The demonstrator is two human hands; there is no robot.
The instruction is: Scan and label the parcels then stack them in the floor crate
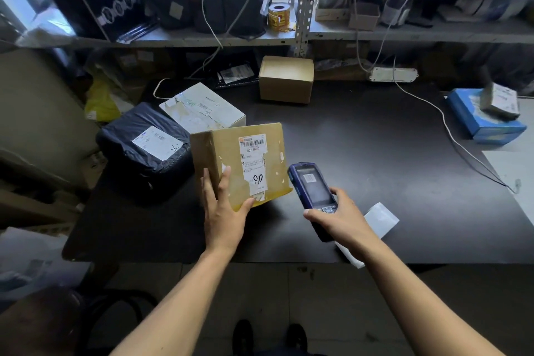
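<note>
Right now your left hand (224, 212) grips the brown parcel (241, 163), tilting its shipping label (254, 163) upward on the black table (375, 170), so the scanner (313, 192) clasped in your right hand (341, 218), just beside the parcel, can read it.

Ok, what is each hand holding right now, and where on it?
The right hand grips the blue handheld scanner around its lower body. The left hand holds the tilted brown cardboard box at its near bottom corner.
</note>
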